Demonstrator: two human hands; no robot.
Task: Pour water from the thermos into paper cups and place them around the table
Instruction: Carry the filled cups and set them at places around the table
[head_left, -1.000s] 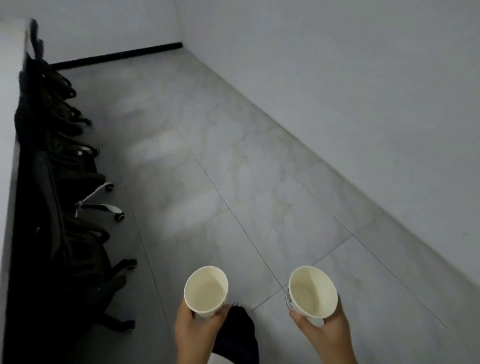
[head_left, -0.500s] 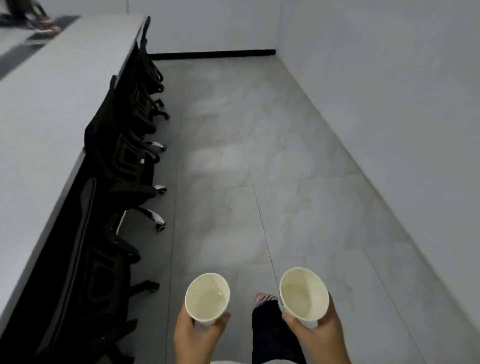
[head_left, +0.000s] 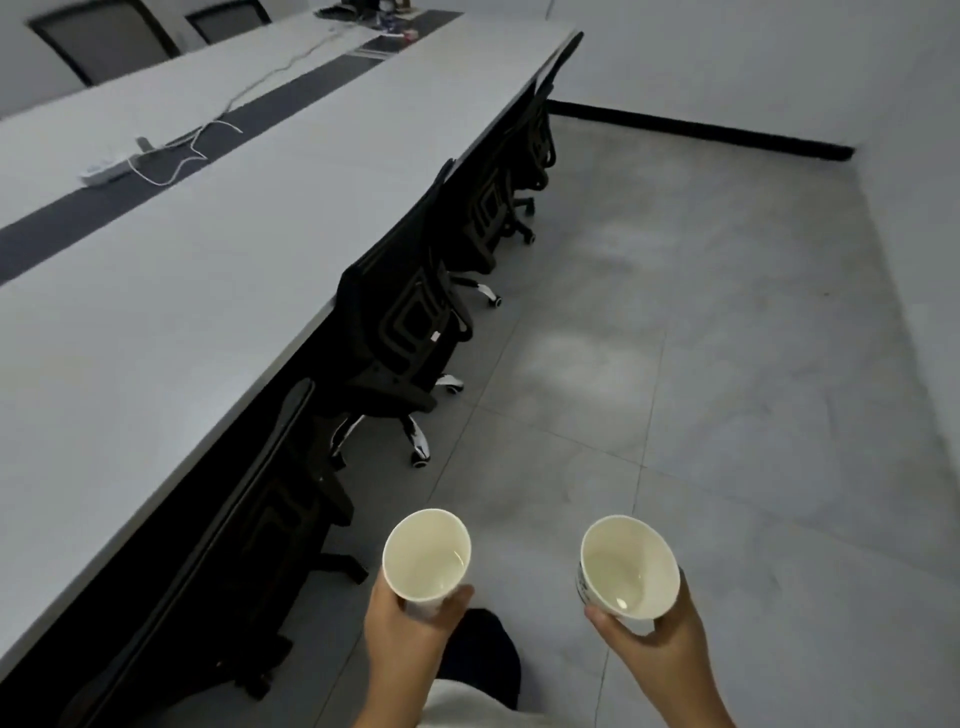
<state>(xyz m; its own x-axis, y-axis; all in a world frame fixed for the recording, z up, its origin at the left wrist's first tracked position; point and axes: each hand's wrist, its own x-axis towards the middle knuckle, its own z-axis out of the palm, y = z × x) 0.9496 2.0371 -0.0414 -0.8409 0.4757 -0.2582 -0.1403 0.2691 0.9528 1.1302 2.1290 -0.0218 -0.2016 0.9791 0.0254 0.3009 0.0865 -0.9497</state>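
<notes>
Grey tiled floor (head_left: 701, 364) beside long tabletop (head_left: 208, 270); left hand (head_left: 402, 631) grips left paper cup (head_left: 427, 558), right hand (head_left: 657, 636) grips right paper cup (head_left: 628, 566), both upright.

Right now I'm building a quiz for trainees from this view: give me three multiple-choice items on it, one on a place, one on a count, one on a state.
1. Where is the table relative to the person?
A. to their left
B. to their right
C. behind them

2. How many cups are held?
A. one
B. two
C. three

3. How do the cups stand?
A. upside down
B. lying flat on the floor
C. mouths up, held in the air

Key: 1 A, the table runs along the left of the view with chairs tucked against it. 2 B, the left hand grips the left cup and the right hand grips the right cup. 3 C, both open mouths face the camera above the floor.
</notes>
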